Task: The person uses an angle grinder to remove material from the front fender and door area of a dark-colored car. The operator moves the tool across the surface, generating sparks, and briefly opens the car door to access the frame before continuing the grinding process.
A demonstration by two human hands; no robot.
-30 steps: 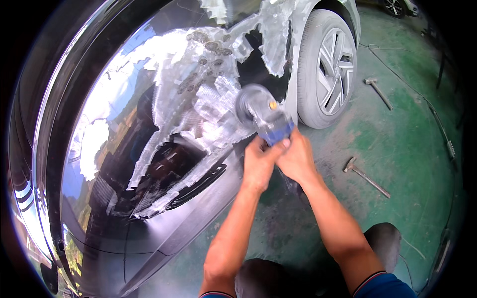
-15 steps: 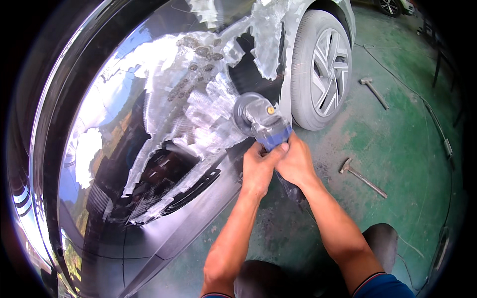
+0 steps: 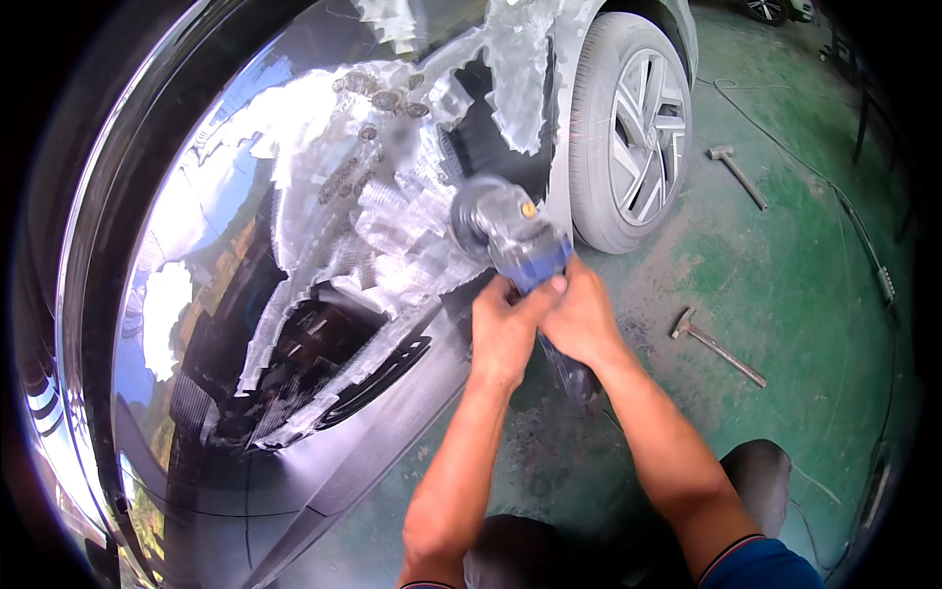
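Note:
Both of my hands are wrapped round a blue and grey angle grinder (image 3: 530, 257). My left hand (image 3: 503, 332) grips it from the left, and my right hand (image 3: 581, 319) closes round its body from the right. The grinder's disc (image 3: 473, 218) faces the dark car panel (image 3: 221, 294), at the edge of a patch ground to bare metal (image 3: 402, 231). Whether the disc touches the metal cannot be made out. Dark, rough spots (image 3: 385, 101) dot the upper part of the bare patch. The grinder's rear end hangs below my hands.
A dusty car wheel (image 3: 594, 137) stands just right of the panel. Two hammers (image 3: 741, 179) (image 3: 721, 351) lie on the green floor (image 3: 814, 294). Along the right runs a cable (image 3: 785, 147). My knee (image 3: 760, 481) is at lower right, and another car's wheel (image 3: 765, 10) shows at the top.
The grinder and both hands have shifted slightly to the left and up in the picture. The car and wheel also sit a little further left and higher in view. My grip is unchanged.

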